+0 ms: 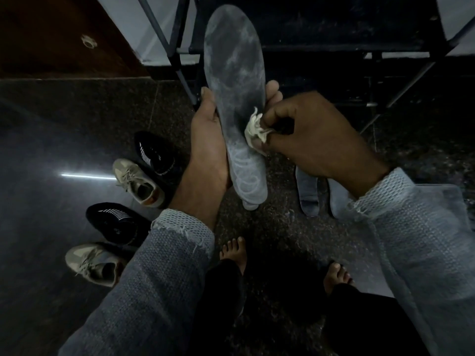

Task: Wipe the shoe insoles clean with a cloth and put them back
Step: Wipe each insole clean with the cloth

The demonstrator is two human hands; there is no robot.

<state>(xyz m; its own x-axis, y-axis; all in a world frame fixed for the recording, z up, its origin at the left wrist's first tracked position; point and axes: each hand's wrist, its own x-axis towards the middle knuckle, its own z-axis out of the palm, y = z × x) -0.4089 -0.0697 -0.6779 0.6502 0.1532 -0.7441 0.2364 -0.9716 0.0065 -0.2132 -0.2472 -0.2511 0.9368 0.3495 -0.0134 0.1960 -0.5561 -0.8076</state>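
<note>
A long grey insole (pixel 235 73) with pale scuffed patches stands upright in the middle of the view. My left hand (pixel 208 140) grips it from behind, thumb on its left edge and fingertips showing at its right edge. My right hand (pixel 316 140) pinches a small crumpled off-white cloth (pixel 253 129) and presses it on the insole's lower middle. Two more grey insoles (pixel 308 191) lie on the floor under my right wrist, partly hidden by the sleeve.
On the dark stone floor at the left stand two black shoes (pixel 154 152) (pixel 118 222) and two tan lace-up sneakers (pixel 138 182) (pixel 93 263). A dark metal rack (pixel 347 47) rises behind the insole. My bare feet (pixel 235 253) are below.
</note>
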